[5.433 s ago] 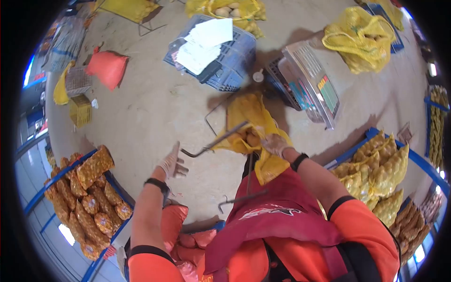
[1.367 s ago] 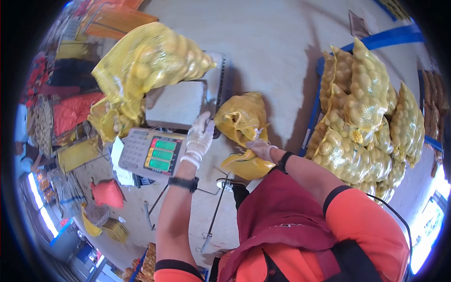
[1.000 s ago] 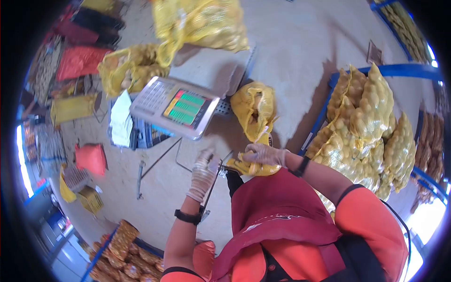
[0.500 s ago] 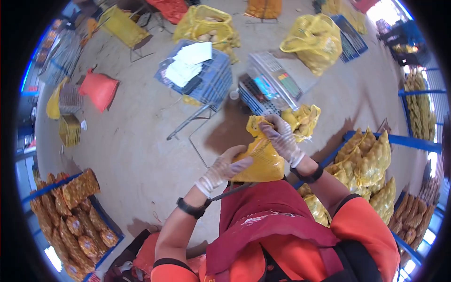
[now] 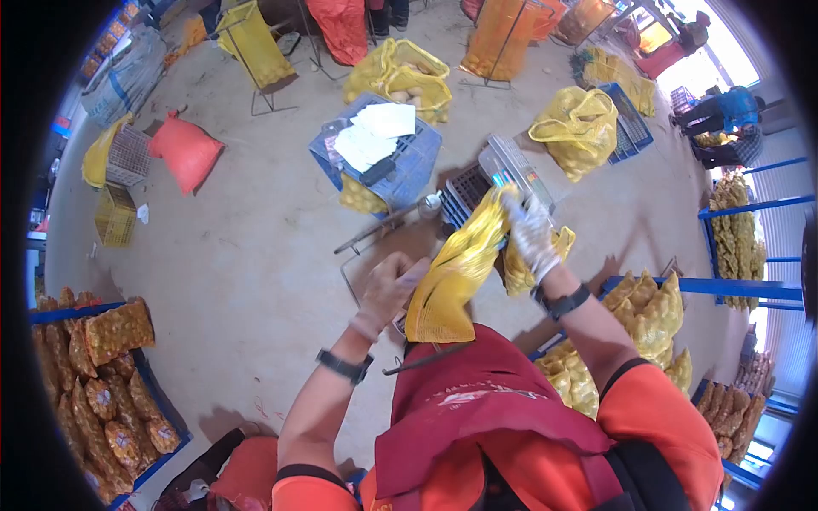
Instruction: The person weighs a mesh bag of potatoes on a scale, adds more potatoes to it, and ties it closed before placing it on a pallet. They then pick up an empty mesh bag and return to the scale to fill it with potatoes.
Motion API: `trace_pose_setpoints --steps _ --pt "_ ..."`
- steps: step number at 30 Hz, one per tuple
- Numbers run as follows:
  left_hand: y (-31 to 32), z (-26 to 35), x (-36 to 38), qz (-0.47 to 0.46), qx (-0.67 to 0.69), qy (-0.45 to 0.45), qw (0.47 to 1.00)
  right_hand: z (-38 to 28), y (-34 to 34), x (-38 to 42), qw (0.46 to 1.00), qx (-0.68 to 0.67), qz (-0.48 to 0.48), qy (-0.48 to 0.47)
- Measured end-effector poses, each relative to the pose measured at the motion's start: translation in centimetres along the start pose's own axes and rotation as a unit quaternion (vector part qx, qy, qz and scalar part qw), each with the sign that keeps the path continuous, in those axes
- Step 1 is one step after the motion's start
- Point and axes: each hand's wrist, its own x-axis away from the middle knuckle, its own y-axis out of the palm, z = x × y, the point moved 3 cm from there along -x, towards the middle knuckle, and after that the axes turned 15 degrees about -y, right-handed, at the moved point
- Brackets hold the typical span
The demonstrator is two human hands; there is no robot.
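A yellow mesh bag (image 5: 454, 277) stretches upward in front of my apron, its lower edge by a thin metal bar (image 5: 426, 359). My right hand (image 5: 530, 234), in a pale glove, is closed on the bag's gathered upper end. At the bag's left edge my left hand (image 5: 388, 288) has its fingers curled, with the thumb against the mesh; part of its grip is hidden. Just behind my right hand stand a filled yellow mesh bag (image 5: 518, 268) and a dark plastic crate (image 5: 467, 192) with a clear-lidded box (image 5: 515, 166).
Ahead, a blue crate (image 5: 409, 175) bears white papers (image 5: 375, 136). Filled yellow sacks (image 5: 575, 128) and a red sack (image 5: 186, 152) stand on the floor. Blue-framed racks of bagged produce flank me, left (image 5: 111, 409) and right (image 5: 648, 315). A person (image 5: 733, 111) bends over at the far right.
The yellow bag has been drawn out longer and more upright. My right hand has moved up and right with its top; my left hand has shifted left and curled. The view has tilted forward.
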Motion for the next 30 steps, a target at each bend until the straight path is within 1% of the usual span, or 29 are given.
trace_pose_setpoints --steps 1,2,3,4,5,6,7,9,10,11,12,13,14,15,16,17,18,19,20,21,22,23,24,25,26,27,28,29,30 --pt "2.6 -0.1 -1.0 -0.032 0.082 -0.009 0.996 -2.0 -1.8 -2.0 0.992 -0.04 -0.011 0.121" --pt "5.5 0.5 -1.6 -0.059 0.163 -0.019 0.985 -1.4 -2.7 -3.7 0.997 -0.071 0.015 0.016" --pt "7.9 1.6 -0.9 -0.151 0.189 -0.076 0.967 -0.9 -3.7 -4.6 0.997 -0.072 0.009 0.015" --pt "9.9 3.0 -0.1 -0.242 0.212 -0.128 0.938 -0.8 -4.5 -5.6 0.997 -0.055 -0.061 -0.002" --pt "11.5 4.7 0.4 -0.302 0.154 -0.125 0.933 -1.1 -5.4 -6.2 0.991 -0.037 -0.128 -0.016" --pt "13.4 5.9 1.2 -0.365 0.094 -0.12 0.918 -2.4 -6.2 -6.1 0.976 -0.027 -0.216 -0.023" --pt "17.3 4.0 2.0 -0.48 0.208 -0.148 0.839 -1.4 -7.6 -5.2 0.978 -0.019 -0.209 -0.015" --pt "17.3 6.3 3.3 -0.48 0.168 -0.124 0.852 1.3 -9.3 -2.6 0.931 0.076 -0.356 -0.041" --pt "17.3 6.3 2.9 -0.48 0.168 -0.125 0.852 2.1 -9.3 -1.5 0.93 0.076 -0.357 -0.041" --pt "16.3 6.2 1.8 -0.355 0.098 -0.038 0.929 3.5 -9.0 0.1 0.943 -0.024 -0.313 0.109" --pt "14.9 5.9 1.1 -0.222 0.022 0.049 0.974 4.9 -8.7 1.9 0.923 -0.124 -0.256 0.258" --pt "14.4 3.3 -1.0 -0.15 -0.123 0.112 0.975 5.4 -7.9 2.9 0.923 -0.127 -0.25 0.264" --pt "13.3 -0.5 -2.7 0.0 -0.151 0.221 0.964 5.6 -6.5 3.6 0.913 -0.194 -0.184 0.307" --pt "10.0 0.0 -3.6 -0.031 -0.012 -0.086 0.996 5.9 -4.9 4.0 0.894 -0.261 -0.117 0.345" --pt "8.8 -4.2 -4.8 -0.062 0.117 -0.231 0.964 6.2 -3.2 3.8 0.892 -0.268 -0.114 0.345" --pt "8.5 -3.8 -4.8 -0.06 0.108 -0.234 0.964 6.4 -1.3 3.7 0.869 -0.324 -0.082 0.364" --pt "8.0 -2.5 -4.2 -0.031 0.064 -0.143 0.987 6.4 0.7 3.6 0.841 -0.38 -0.053 0.383" --pt "7.9 -1.4 -3.5 -0.002 0.019 -0.05 0.999 6.2 2.7 3.3 0.819 -0.445 -0.055 0.358" --pt "9.0 -2.2 -3.2 0.053 -0.076 0.055 0.994 4.8 3.9 2.4 0.825 -0.443 -0.071 0.345" --pt "9.7 -2.8 -3.1 0.056 -0.081 0.054 0.994 2.9 4.4 1.0 0.833 -0.437 -0.084 0.329" --pt "10.6 -3.8 -3.4 0.009 -0.005 -0.071 0.997 1.4 4.4 -0.2 0.832 -0.423 -0.107 0.342" --pt "11.4 -4.6 -3.4 -0.04 0.076 -0.194 0.977 1.7 4.8 -0.7 0.834 -0.42 -0.11 0.339" --pt "10.1 -3.9 -3.3 -0.021 0.147 -0.187 0.971 2.1 4.8 -1.3 0.862 -0.405 -0.087 0.291" --pt "8.5 -3.4 -3.0 -0.016 0.159 -0.188 0.969 2.4 4.9 -1.9 0.886 -0.389 -0.07 0.241" --pt "6.0 -2.0 -2.3 0.015 0.083 -0.202 0.976 2.6 3.6 -2.7 0.938 -0.243 -0.112 0.22" --pt "3.8 -1.2 -1.6 0.047 0.004 -0.218 0.975 5.4 4.1 -1.9 0.938 -0.24 -0.122 0.22" --pt "2.0 -0.9 -0.8 0.062 0.01 -0.227 0.972 3.8 3.7 -1.7 0.919 -0.233 -0.145 0.284" --pt "0.2 -0.2 0.0 0.091 -0.097 -0.151 0.98 1.8 3.2 -1.0 0.895 -0.226 -0.166 0.347" --pt "-1.2 0.0 0.8 0.113 -0.208 -0.073 0.969 3.6 4.4 1.1 0.893 -0.218 -0.251 0.304"
